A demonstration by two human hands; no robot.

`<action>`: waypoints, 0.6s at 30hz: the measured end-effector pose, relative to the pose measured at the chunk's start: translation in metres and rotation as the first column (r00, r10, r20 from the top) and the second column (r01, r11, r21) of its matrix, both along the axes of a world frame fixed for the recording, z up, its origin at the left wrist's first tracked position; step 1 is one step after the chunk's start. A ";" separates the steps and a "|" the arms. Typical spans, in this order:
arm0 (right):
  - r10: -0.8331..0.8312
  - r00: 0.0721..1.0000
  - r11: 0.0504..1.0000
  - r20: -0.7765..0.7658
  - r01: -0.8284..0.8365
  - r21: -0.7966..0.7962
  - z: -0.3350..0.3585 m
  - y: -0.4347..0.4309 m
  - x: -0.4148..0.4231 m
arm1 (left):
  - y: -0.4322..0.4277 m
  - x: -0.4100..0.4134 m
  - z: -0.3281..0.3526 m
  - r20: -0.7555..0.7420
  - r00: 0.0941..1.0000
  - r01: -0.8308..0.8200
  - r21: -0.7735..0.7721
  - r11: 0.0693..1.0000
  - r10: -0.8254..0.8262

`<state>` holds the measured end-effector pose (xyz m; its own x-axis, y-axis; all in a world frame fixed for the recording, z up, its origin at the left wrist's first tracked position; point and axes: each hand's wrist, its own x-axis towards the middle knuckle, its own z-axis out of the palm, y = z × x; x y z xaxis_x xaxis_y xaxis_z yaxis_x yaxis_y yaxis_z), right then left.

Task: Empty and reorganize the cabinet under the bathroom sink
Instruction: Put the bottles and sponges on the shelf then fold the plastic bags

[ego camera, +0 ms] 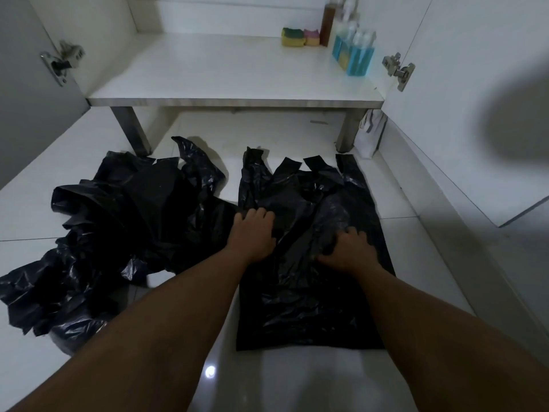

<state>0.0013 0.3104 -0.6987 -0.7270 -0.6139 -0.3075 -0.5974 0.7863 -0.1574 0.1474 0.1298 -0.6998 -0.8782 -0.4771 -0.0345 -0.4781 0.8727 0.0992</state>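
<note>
A black plastic bag (312,307) lies spread flat on the white floor in front of the open cabinet, its handles pointing toward the cabinet. My left hand (252,233) rests on the bag's upper left part with fingers curled into a fold of plastic. My right hand (350,248) sits on the bag's upper right part, fingers bent into the crumpled film and thumb stretched left. A heap of crumpled black bags (118,221) lies on the floor to the left. The cabinet shelf (208,75) is mostly bare.
At the shelf's back right stand sponges (300,37), a brown bottle (326,25) and blue spray bottles (355,55). Both cabinet doors (26,84) stand open with hinges showing. A white paper bag (370,135) leans by the right cabinet leg.
</note>
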 end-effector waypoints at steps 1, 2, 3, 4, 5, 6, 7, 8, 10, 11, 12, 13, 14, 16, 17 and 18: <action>-0.005 1.000 0.999 -0.006 0.005 -0.042 -0.002 -0.002 -0.004 | -0.003 -0.005 -0.002 0.043 0.998 0.039 0.054 0.998 -0.042; 0.005 1.000 0.999 0.024 -0.004 -0.042 -0.004 -0.003 -0.010 | -0.008 -0.010 -0.005 0.102 0.993 0.050 0.124 0.991 -0.063; 0.028 0.997 1.000 0.072 -0.028 -0.007 -0.006 -0.004 -0.016 | -0.012 -0.014 -0.007 0.168 0.983 0.037 0.188 0.981 -0.070; 0.049 0.990 0.998 0.129 -0.055 0.040 -0.011 -0.004 -0.022 | -0.016 -0.015 -0.009 0.231 0.971 0.010 0.222 0.975 -0.062; 0.055 0.984 0.994 0.169 -0.070 0.085 -0.016 -0.002 -0.028 | -0.020 -0.015 -0.012 0.281 0.959 -0.022 0.220 0.975 -0.042; 0.033 0.982 0.993 0.186 -0.053 0.107 -0.019 0.002 -0.032 | -0.021 -0.014 -0.015 0.315 0.949 -0.050 0.185 0.981 -0.011; -0.008 0.982 0.994 0.188 -0.013 0.111 -0.019 0.005 -0.035 | -0.022 -0.013 -0.017 0.341 0.940 -0.066 0.128 0.990 0.019; -0.046 0.982 0.994 0.181 0.027 0.103 -0.019 0.009 -0.038 | -0.022 -0.012 -0.018 0.356 0.934 -0.071 0.064 0.995 0.044; -0.091 0.983 0.994 0.158 0.079 0.081 -0.018 0.015 -0.040 | -0.024 -0.012 -0.021 0.359 0.931 -0.069 -0.014 0.998 0.069; -0.106 0.982 0.993 0.157 0.096 0.067 -0.017 0.016 -0.041 | -0.024 -0.014 -0.020 0.361 0.930 -0.069 -0.025 0.997 0.074; -0.115 0.982 0.993 0.150 0.108 0.054 -0.016 0.016 -0.042 | -0.026 -0.016 -0.020 0.368 0.927 -0.074 -0.020 0.997 0.076; -0.119 0.986 0.993 0.119 0.115 0.041 -0.014 0.015 -0.042 | -0.027 -0.018 -0.018 0.369 0.926 -0.081 -0.015 0.997 0.081; -0.120 0.990 0.993 0.068 0.119 0.018 -0.014 0.013 -0.043 | -0.027 -0.020 -0.015 0.353 0.931 -0.089 -0.013 0.996 0.088; -0.120 0.992 0.991 -0.041 0.117 -0.068 -0.011 0.005 -0.044 | -0.029 -0.025 -0.009 0.246 0.961 -0.121 -0.028 0.992 0.125; -0.130 0.990 0.985 -0.061 0.122 -0.121 -0.008 -0.001 -0.046 | -0.030 -0.029 -0.005 0.157 0.975 -0.155 -0.025 0.988 0.157; -0.140 0.988 0.977 -0.059 0.128 -0.170 -0.005 -0.007 -0.050 | -0.034 -0.035 -0.003 0.061 0.979 -0.195 0.006 0.981 0.194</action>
